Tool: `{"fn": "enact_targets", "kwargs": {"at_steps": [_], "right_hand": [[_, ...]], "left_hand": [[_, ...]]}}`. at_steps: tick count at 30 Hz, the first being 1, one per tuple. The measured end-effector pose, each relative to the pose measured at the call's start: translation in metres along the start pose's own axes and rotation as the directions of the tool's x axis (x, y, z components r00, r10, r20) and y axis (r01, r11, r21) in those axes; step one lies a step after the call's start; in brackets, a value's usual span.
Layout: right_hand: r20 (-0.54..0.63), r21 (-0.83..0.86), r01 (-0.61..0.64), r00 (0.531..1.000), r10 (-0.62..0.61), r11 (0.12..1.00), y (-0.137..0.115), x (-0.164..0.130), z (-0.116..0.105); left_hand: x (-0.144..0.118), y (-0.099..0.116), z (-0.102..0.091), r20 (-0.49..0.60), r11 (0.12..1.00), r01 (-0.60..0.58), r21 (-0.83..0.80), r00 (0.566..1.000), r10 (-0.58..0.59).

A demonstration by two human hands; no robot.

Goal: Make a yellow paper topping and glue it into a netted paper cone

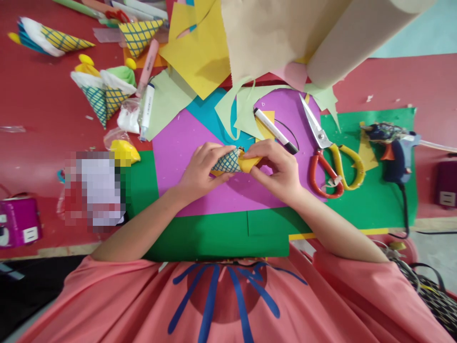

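From the head camera I look straight down at my work surface. My left hand (200, 169) grips a small paper cone (226, 161) with a blue lattice pattern, fingers curled tight around its narrow end. My right hand (280, 169) meets it from the other side, fingertips pinched on the yellow piece (249, 162) that sits at the cone's wide end. The two hands are close together, nearly touching over the cone, and the cone is held just above a purple sheet (178, 147), at the middle of the view.

The purple sheet lies on a green sheet (374, 190) that spreads out toward my right. On that green sheet, just beside my right hand, lie scissors (326, 152) with red and yellow handles, blades pointing away from me. Farther right rests a blue glue gun (396, 152), its cord trailing back toward me. A white marker (274, 129) with a black cap lies just beyond my right hand, partly on a yellow scrap.

Off to my left, on the red table (39, 119), stand several finished cones (103, 95) with the same lattice print. A large roll of tan paper (357, 33) hangs over the far edge, above loose yellow and pale green offcuts.
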State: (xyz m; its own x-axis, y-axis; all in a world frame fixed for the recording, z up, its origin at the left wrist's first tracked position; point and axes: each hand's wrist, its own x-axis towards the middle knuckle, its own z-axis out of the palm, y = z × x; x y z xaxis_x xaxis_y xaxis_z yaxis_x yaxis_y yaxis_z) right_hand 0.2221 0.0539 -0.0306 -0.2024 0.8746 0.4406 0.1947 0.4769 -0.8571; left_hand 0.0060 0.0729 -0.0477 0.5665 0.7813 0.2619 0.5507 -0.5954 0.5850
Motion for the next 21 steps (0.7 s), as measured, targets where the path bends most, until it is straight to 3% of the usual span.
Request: {"fn": "enact_targets", "kwargs": {"at_steps": [5, 12, 17, 21], "right_hand": [[0.021, 0.095, -0.053, 0.998, 0.051, 0.994, -0.0014, -0.0017, -0.0035], [0.002, 0.143, -0.182, 0.983, 0.184, 0.973, -0.0022, -0.0025, -0.0101], [0.013, 0.145, -0.237, 0.971, 0.238, 0.961, -0.0046, -0.0020, -0.0074], [0.034, 0.225, -0.289, 0.957, 0.289, 0.931, -0.0065, -0.0021, -0.0033]], "left_hand": [[0.0013, 0.0005, -0.0009, 0.005, 0.998, 0.024, -0.056, 1.000, -0.024], [-0.0009, -0.0024, -0.0008, 0.016, 0.934, 0.148, -0.327, 0.988, -0.151], [-0.0040, -0.0022, 0.0007, 0.077, 0.861, 0.116, -0.496, 0.993, -0.090], [-0.0053, -0.0006, 0.0032, 0.099, 0.845, 0.107, -0.524, 0.993, -0.064]]}}
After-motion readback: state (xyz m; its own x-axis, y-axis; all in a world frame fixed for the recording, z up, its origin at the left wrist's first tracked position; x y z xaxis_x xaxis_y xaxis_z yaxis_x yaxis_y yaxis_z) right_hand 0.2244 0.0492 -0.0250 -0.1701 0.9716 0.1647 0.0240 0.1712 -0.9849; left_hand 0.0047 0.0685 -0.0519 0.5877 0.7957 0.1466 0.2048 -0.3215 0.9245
